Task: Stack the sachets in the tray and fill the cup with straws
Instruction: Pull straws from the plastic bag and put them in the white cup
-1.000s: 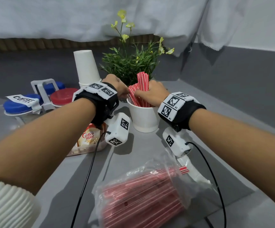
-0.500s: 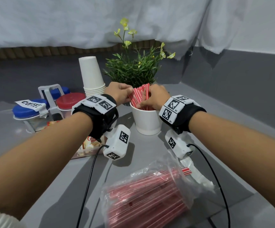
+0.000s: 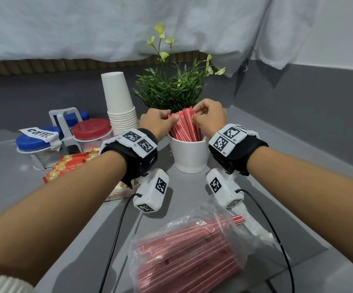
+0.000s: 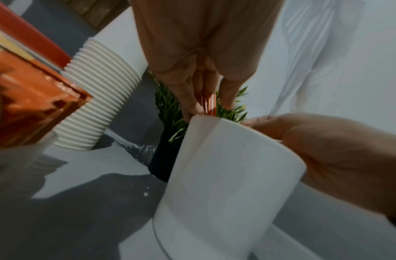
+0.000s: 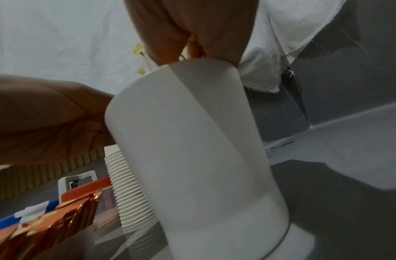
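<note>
Both hands are working at the white cup (image 3: pixel 189 154) in the middle of the grey table (image 3: pixel 266 187), and the person's left hand (image 3: pixel 156 122) is pinching the red-and-white straws (image 3: pixel 185 125) from the left while the right hand (image 3: pixel 210 115) is curling its fingers round the tips from the right, so each is gripping the bundle that is standing fanned in the cup. On writing, a strip of tape reading "COFFEE" is lying over the blue-lidded jar (image 3: pixel 34 141), and the wrist bands are showing small marks "R1" and "R2" beside their black-and-white codes. The sachets (image 3: pixel 70 163) are lying in a red and gold row left of the cup, partly hidden by the left forearm, their print too small to read, and the tray under them is not showing clearly. The stack of paper cups (image 3: pixel 120 106) is standing just behind and left of the cup, the potted plant (image 3: pixel 171 92) right behind it. Nearer the person, a clear bag of straws (image 3: pixel 184 256) is lying on the table, and bare grey surface is running on to the right of the cup, up to the wall.
</note>
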### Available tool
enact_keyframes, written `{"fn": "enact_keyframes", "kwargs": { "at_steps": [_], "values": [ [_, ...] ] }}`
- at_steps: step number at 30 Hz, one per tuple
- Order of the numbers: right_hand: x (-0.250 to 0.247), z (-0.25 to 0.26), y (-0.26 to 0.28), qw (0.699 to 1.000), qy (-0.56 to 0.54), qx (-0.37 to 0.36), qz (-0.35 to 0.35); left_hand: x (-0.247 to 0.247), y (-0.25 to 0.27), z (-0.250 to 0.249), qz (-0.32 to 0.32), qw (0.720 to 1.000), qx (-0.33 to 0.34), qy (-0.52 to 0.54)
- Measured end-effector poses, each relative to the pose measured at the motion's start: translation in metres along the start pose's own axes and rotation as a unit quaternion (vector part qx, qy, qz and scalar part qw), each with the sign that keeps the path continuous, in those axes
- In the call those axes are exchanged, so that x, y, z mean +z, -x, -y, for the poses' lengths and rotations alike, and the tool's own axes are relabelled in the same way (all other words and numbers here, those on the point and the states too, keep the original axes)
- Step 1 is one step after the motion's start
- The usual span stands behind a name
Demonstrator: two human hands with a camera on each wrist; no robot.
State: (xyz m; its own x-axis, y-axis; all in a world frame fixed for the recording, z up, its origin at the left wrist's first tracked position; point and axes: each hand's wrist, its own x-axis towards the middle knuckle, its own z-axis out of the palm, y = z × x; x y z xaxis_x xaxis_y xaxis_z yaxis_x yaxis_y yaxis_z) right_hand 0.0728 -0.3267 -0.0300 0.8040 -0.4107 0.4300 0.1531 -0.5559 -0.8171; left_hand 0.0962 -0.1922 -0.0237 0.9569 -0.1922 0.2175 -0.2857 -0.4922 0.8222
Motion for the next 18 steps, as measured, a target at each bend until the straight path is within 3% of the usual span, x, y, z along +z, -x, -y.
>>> {"fn": "enact_keyframes", "kwargs": {
  "at_steps": [3,6,12,15,18],
  "values": [
    [0.001,0.005,0.001,0.994,0.113,0.008,0.004,0.001,-0.001,0.003,-0.022,0.991,0.028,-0.126],
    [-0.003,0.014,0.003,0.981,0.172,0.009,0.086,0.002,0.001,0.004,-0.032,0.994,0.014,-0.107],
    [-0.007,0.015,0.009,0.944,0.247,-0.073,0.208,0.005,0.008,-0.002,-0.031,0.995,0.006,-0.094],
    [-0.003,0.015,0.007,0.918,0.297,-0.106,0.240,0.004,0.011,-0.005,-0.010,0.994,0.016,-0.108],
    [-0.001,0.015,0.008,0.917,0.305,-0.113,0.231,0.001,0.015,-0.007,0.015,0.984,0.038,-0.176]
  ]
}}
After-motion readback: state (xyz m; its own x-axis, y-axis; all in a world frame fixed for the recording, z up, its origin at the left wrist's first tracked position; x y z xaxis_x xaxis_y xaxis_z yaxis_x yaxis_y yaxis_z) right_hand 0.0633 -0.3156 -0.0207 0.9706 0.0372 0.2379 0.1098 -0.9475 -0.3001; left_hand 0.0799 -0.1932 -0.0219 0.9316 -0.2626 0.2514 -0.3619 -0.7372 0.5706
